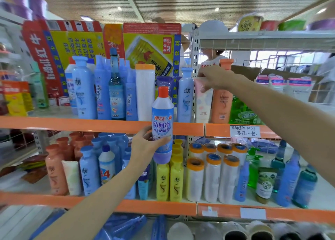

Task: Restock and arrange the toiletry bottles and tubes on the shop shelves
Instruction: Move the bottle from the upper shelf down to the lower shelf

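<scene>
Left hand [145, 145]: fingers wrapped round the red-capped cleaner bottle [162, 123], upright.
Right hand [215, 78]: pinching the pale tube [203, 101].
Tip: clear a gap first.

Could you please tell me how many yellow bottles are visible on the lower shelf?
4: two front yellow bottles side by side, two more lined up behind the right one; others may be hidden.

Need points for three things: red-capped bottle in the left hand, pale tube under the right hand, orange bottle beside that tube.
red-capped bottle [162, 121], head view, on its blue label.
pale tube [203, 101], head view, on its body below the right hand's fingers.
orange bottle [221, 105], head view, on its front mid-body.
</scene>
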